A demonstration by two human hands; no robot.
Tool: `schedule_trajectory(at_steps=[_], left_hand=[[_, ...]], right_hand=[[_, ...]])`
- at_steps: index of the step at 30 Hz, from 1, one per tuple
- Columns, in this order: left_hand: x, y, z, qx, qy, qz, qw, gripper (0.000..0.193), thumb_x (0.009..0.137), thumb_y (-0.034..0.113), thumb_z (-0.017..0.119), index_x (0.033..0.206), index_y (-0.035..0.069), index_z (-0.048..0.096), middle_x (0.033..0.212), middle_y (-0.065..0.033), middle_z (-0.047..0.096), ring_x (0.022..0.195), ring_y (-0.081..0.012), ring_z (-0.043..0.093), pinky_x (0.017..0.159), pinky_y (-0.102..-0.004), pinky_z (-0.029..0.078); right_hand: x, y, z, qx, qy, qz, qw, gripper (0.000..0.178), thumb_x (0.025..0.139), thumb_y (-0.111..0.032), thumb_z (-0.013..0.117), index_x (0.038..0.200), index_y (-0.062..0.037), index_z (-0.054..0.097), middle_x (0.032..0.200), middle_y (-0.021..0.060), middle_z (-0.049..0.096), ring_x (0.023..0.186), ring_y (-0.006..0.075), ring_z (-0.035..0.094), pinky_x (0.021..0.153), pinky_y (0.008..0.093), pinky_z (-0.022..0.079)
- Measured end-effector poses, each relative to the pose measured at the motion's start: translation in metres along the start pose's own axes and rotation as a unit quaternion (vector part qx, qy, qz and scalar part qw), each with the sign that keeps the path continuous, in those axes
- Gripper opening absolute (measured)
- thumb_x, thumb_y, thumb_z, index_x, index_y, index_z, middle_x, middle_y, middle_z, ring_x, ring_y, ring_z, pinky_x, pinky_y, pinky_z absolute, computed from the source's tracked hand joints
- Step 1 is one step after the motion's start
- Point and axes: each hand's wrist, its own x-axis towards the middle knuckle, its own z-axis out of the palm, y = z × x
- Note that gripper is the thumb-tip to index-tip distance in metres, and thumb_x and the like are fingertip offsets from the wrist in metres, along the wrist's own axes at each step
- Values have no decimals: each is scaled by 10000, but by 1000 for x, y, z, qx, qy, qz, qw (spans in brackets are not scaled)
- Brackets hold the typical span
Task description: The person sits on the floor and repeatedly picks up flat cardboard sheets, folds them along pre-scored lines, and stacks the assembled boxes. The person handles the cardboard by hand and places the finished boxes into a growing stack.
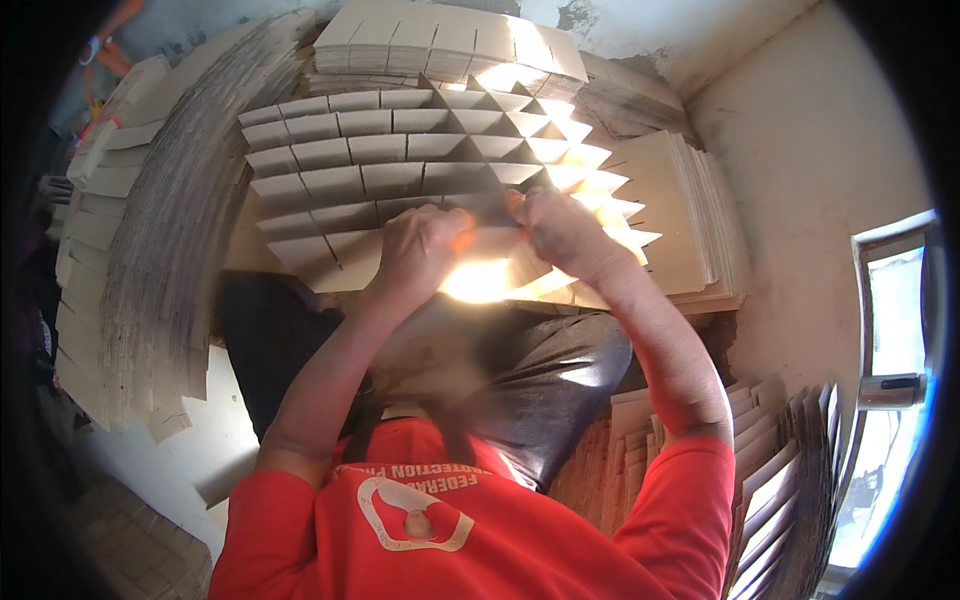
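A cardboard partition grid (390, 180), made of slotted strips crossing each other, stands in front of me over my lap. My left hand (425, 245) is closed at its near edge, the fingers curled over the top of a near strip. To the right, my right hand (560, 230) pinches the grid where a crossing strip meets the near rows. Bright sunlight falls between and beside the hands and washes out part of the card there. My fingertips are partly hidden behind the hands.
Slotted cardboard sheets lie in a stack (450, 45) behind the grid. A long row of packed strips (180, 220) curves along the left. More flat sheets (670, 210) are piled at right. Upright cardboard pieces (780, 480) stand at lower right, near a bright window (895, 310).
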Motion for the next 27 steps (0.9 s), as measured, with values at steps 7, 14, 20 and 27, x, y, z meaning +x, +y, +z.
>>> schedule_trajectory(at_steps=[7, 14, 20, 27], left_hand=[[-12, 8, -23, 38, 53, 107, 992, 454, 746, 86, 784, 1174, 11, 650, 1117, -139, 680, 1026, -308, 628, 860, -397, 518], [-38, 59, -90, -314, 152, 171, 921, 663, 865, 385, 707, 1300, -79, 519, 1142, -245, 655, 1030, -320, 635, 949, -467, 472], [-87, 155, -192, -503, 119, 40, 855, 356, 958, 314, 574, 1265, 136, 557, 1085, -132, 599, 998, -243, 579, 836, -426, 513], [-86, 171, -201, -351, 273, 280, 851, 343, 990, 300, 568, 1332, 274, 571, 1286, 27, 630, 1219, -135, 528, 1009, -438, 472]], right_hand=[[-37, 105, -14, -12, 405, 199, 892, 350, 873, 4, 660, 1208, -94, 674, 1144, 91, 683, 883, 188, 688, 782, 311, 552], [-134, 263, 45, -224, 88, 512, 825, 743, 790, -438, 766, 1396, -131, 464, 1421, 96, 478, 1293, 312, 468, 1009, 503, 432], [-158, 325, 68, -238, 115, 456, 850, 529, 713, -347, 846, 1120, -90, 628, 1149, 109, 665, 1108, 285, 617, 901, 397, 513], [-183, 374, 62, -234, 193, 400, 865, 639, 801, -293, 771, 1337, -44, 528, 1261, 176, 618, 1157, 339, 572, 1018, 426, 445]])
